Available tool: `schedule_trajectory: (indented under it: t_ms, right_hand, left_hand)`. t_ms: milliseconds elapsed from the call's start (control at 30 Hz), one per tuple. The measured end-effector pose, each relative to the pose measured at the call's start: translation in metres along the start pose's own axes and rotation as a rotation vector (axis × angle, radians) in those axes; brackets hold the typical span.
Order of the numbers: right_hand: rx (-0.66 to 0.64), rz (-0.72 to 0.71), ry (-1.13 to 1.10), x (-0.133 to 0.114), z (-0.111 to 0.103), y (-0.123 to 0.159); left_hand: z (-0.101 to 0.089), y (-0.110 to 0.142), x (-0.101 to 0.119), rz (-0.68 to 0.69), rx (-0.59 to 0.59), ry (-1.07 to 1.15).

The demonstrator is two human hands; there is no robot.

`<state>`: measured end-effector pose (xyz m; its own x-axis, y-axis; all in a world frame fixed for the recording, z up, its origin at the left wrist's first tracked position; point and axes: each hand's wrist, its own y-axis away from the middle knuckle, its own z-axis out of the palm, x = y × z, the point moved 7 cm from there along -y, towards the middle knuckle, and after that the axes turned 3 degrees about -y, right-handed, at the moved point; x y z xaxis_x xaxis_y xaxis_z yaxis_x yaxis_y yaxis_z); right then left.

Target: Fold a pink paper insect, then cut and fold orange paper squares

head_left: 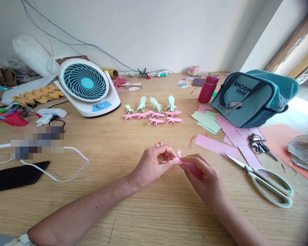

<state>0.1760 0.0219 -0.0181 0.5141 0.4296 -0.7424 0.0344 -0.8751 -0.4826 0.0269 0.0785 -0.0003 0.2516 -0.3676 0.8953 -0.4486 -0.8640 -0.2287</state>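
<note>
The desk (97,140) is surfaced in smooth-looking, grained wood. Matt paper is seen in the held pink strip (195,169) and the green sheets (207,122). The scissor blades (237,162) are made of shiny metal, the handles (269,185) of smooth plastic. The fan (87,83) is cased in glossy plastic, the bag (246,102) in matt cloth.
</note>
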Motion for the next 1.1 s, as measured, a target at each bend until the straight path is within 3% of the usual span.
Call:
schedule_trajectory:
  t_ms: [367,567,733,900,1100]
  right_hand:
    - [-0.037,-0.096,0.163,-0.010,0.007,0.002]
    - [-0.017,-0.123,0.190,-0.011,0.005,0.003]
    - [-0.005,-0.105,0.143,-0.009,0.000,0.001]
    - [-0.054,-0.067,0.110,-0.007,0.003,0.001]
    - [-0.079,-0.081,0.159,-0.006,0.010,0.003]
  left_hand:
    - [0.007,0.002,-0.009,-0.054,0.009,0.113]
    - [0.010,0.001,-0.016,-0.139,-0.068,0.197]
    - [0.009,-0.001,0.001,0.040,-0.159,-0.047]
    - [0.006,0.001,0.005,0.234,-0.091,-0.234]
    - [0.005,0.002,-0.012,-0.012,0.008,-0.030]
